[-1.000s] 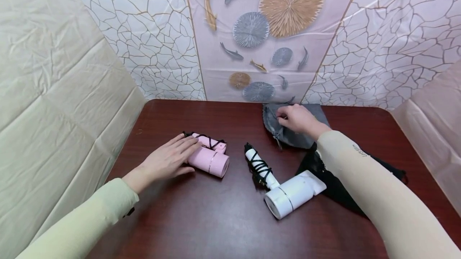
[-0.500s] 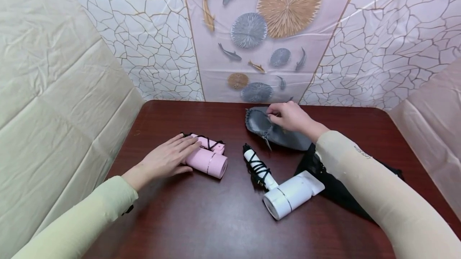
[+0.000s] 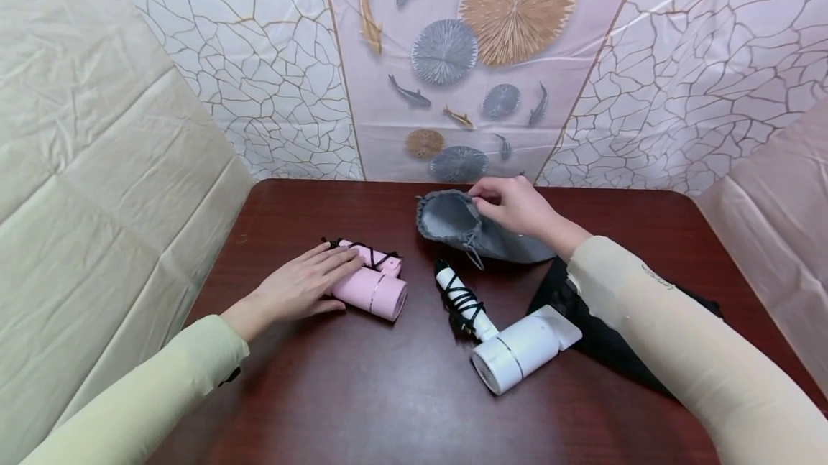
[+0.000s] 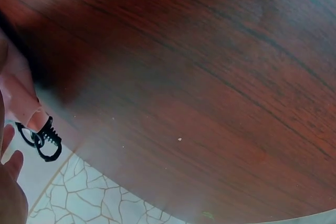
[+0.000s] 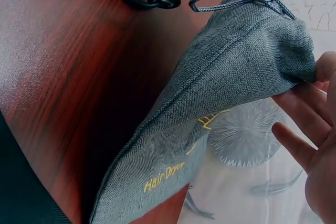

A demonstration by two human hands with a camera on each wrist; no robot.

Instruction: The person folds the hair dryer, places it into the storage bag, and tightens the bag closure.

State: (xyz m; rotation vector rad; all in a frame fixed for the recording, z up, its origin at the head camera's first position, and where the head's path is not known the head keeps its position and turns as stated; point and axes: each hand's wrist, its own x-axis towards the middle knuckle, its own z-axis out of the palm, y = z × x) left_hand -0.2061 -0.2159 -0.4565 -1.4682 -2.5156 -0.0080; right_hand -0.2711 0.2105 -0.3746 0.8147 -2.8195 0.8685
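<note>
My left hand (image 3: 304,279) rests with straight fingers on a pink hair dryer (image 3: 371,291), its black cord wound round the folded handle. In the left wrist view, part of the pink dryer (image 4: 21,98) and a black cord loop show at the left edge. My right hand (image 3: 517,208) pinches the rim of a grey drawstring bag (image 3: 501,241), whose mouth gapes toward the left. Yellow "Hair Dryer" lettering is on the bag (image 5: 226,72) in the right wrist view. A white hair dryer (image 3: 520,351) with a black cord round its handle lies nearer, apart from both hands.
A black cloth bag (image 3: 608,332) lies behind the white dryer, partly under the right forearm. The dark wooden table (image 3: 362,407) ends at a patterned curtain (image 3: 291,91) at the back. Pale cloth (image 3: 110,163) hangs at the left side.
The right hand has drawn the grey bag leftward along the back of the table, and its mouth has come round and opened wider. The left hand has stayed on the pink hair dryer.
</note>
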